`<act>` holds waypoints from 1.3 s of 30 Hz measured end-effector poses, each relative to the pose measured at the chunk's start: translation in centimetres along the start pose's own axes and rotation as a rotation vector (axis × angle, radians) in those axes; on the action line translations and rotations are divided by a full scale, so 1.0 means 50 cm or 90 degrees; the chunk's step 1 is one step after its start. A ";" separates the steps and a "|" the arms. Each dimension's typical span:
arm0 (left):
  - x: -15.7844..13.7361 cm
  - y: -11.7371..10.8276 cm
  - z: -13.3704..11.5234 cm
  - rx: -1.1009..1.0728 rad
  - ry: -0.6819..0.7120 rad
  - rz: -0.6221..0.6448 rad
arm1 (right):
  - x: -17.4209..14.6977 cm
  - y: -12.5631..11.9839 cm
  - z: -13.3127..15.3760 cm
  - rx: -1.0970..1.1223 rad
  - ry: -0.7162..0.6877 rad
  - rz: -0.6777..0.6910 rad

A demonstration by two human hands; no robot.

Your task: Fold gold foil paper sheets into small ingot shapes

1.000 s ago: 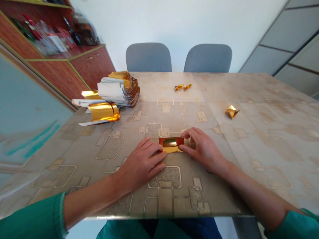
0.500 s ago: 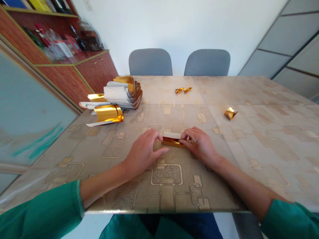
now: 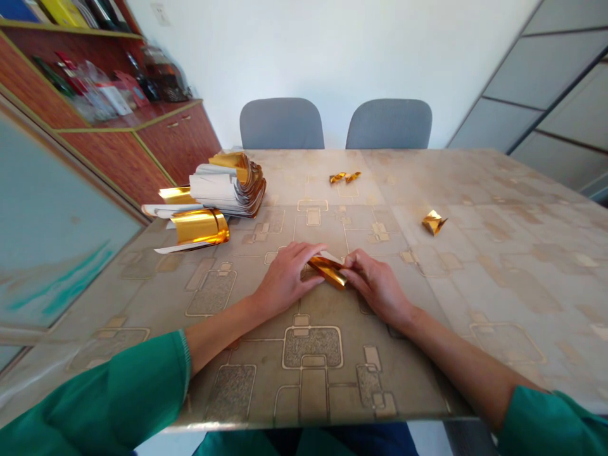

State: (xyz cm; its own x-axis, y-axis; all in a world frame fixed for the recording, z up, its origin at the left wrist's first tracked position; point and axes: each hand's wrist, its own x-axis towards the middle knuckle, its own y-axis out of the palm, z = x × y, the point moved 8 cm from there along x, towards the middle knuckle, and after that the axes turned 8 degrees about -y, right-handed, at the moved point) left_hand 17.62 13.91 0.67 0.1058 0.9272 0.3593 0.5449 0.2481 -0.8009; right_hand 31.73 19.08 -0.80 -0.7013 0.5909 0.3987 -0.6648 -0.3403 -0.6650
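Between my two hands is a strip of gold foil paper (image 3: 330, 271), folded lengthwise, with a white inner face showing along its far side. My left hand (image 3: 291, 272) grips its left end, thumb in front and fingers behind. At the right end, my right hand (image 3: 373, 278) pinches the paper between thumb and fingertips. The strip slants, its right end nearer to me, just over the patterned tabletop (image 3: 313, 373).
At the left stands a thick stack of gold and white foil paper sheets (image 3: 218, 196). Folded gold pieces (image 3: 345, 178) lie at the back, and another folded gold piece (image 3: 434, 223) sits to the right. Two grey chairs (image 3: 282, 123) stand beyond the table.
My left hand has closed from a loose, spread pose onto the strip's left end. The strip has turned from nearly level to a slant. My right hand keeps its pinch.
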 end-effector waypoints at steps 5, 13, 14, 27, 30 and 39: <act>0.001 0.015 0.019 0.015 -0.059 0.006 | 0.000 0.009 -0.007 0.106 0.020 0.008; 0.009 0.017 0.032 0.015 -0.112 -0.005 | 0.011 -0.028 0.028 0.001 -0.104 -0.073; 0.010 0.015 0.033 0.008 -0.107 0.001 | 0.012 -0.033 0.035 -0.005 -0.119 -0.077; 0.001 0.016 0.019 0.130 0.052 0.131 | -0.013 -0.013 0.059 0.039 -0.239 0.060; 0.000 0.014 0.026 0.146 0.027 0.123 | -0.021 0.014 0.064 -0.008 -0.251 0.153; -0.036 -0.002 0.033 0.106 -0.008 0.166 | -0.026 0.017 0.063 -0.036 -0.218 0.208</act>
State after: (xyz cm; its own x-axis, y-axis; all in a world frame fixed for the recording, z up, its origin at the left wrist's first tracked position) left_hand 16.00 12.70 -0.71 0.2137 0.9687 0.1263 0.3561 0.0432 -0.9334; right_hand 31.29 15.71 0.11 -0.9221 0.1817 0.3417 -0.3870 -0.4230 -0.8194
